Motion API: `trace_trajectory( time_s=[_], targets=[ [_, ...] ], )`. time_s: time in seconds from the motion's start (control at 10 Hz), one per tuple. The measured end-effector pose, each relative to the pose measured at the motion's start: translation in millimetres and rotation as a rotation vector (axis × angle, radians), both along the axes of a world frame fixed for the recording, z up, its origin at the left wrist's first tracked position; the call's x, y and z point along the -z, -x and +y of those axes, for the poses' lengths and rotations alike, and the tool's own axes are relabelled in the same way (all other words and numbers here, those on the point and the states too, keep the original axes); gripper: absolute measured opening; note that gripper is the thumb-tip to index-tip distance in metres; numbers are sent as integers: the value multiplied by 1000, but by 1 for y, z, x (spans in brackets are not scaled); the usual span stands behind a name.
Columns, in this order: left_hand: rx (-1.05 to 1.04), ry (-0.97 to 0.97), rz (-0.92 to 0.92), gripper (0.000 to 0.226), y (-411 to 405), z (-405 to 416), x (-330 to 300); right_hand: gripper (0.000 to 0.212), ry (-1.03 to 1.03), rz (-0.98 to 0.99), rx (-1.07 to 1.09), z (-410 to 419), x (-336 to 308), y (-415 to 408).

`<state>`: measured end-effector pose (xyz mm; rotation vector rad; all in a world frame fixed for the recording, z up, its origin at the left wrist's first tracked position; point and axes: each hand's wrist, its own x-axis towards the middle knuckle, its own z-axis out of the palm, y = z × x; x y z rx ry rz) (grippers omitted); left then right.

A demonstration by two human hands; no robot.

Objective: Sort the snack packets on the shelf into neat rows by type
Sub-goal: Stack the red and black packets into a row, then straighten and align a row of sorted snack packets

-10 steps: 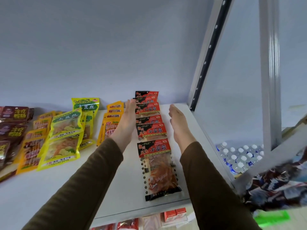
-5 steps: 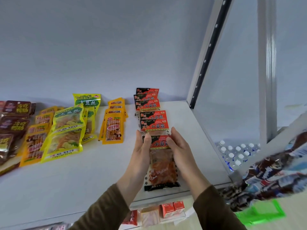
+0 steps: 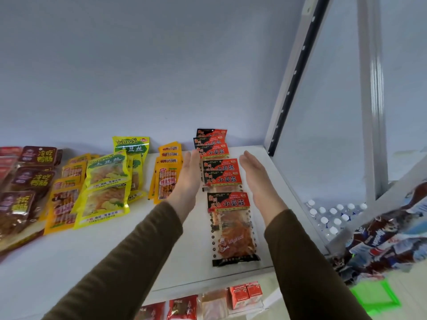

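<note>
Red-black packet row (image 3: 223,179) runs front-to-back, labels rearward; left hand (image 3: 187,179), right hand (image 3: 258,181) flank it, fingers straight, empty.

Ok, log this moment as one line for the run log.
left hand: open, left of red packet row | right hand: open, right of row | holding: nothing | yellow packets: untouched

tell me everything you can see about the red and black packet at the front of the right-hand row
The front red-and-black plastic snack packet lies flat on the white shelf, nearest its front edge. A red and black header carries white and black Chinese characters; below, a clear window shows orange-red strips, with a black band at the bottom. It heads a straight row of matching packets running back to the wall. The open left hand and right hand flank the row further back; neither touches this packet.
</note>
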<state>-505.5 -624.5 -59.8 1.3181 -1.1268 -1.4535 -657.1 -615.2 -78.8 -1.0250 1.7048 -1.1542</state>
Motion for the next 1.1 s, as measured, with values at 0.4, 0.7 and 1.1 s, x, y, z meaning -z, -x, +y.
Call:
trace_trajectory(
  time_s=[0.4, 0.7, 1.1],
  targets=[
    [-51, -191, 117, 66, 17, -79, 7, 52, -110, -183, -130, -73, -9, 7],
    [14, -184, 52, 68, 22, -80, 6, 62, -118, -190, -185, -77, -9, 8],
    [36, 98, -218, 53, -100, -104, -15, 46, 146, -68, -106, -89, -26, -59]
  ],
)
